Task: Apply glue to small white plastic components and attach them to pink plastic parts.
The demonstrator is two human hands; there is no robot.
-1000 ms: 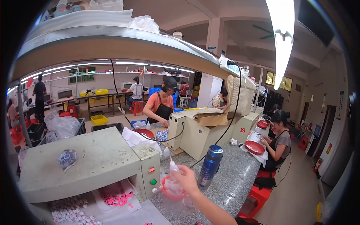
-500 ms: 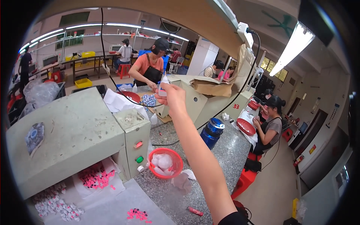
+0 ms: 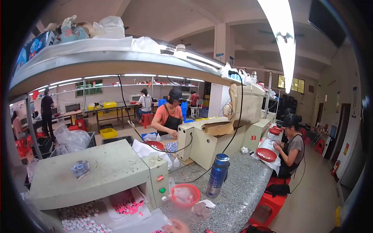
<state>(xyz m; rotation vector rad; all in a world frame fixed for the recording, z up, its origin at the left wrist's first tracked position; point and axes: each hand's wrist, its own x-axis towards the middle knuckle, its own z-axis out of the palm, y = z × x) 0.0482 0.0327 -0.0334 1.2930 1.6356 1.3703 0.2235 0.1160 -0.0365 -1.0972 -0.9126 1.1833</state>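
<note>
My right hand (image 3: 176, 226) shows only in part at the lower edge, blurred, beside small pink pieces (image 3: 157, 231) on a white sheet (image 3: 143, 223). What it holds, if anything, is hidden. My left hand is out of view. Close by stands a round red plastic basket (image 3: 185, 205) with a whitish, bag-like bundle (image 3: 182, 194) in it. A crumpled greyish-pink cloth (image 3: 201, 211) lies at its right. More pink pieces (image 3: 128, 206) and several white pieces (image 3: 79, 217) lie under the beige machine (image 3: 93, 165), which has a red and a green switch (image 3: 162, 190).
A blue flask (image 3: 218, 176) stands on the speckled counter (image 3: 243, 182). Behind it are a small white bottle (image 3: 176, 162), a beige machine body (image 3: 202, 139) and a hanging black cable (image 3: 240, 112). A shelf (image 3: 116, 62) spans overhead. Co-workers sit across (image 3: 168, 112) and at right (image 3: 293, 143).
My right arm, earlier stretched toward the co-worker opposite with a small white bottle, is drawn back to the lower edge. That bottle no longer shows in my hand. The view has tilted up.
</note>
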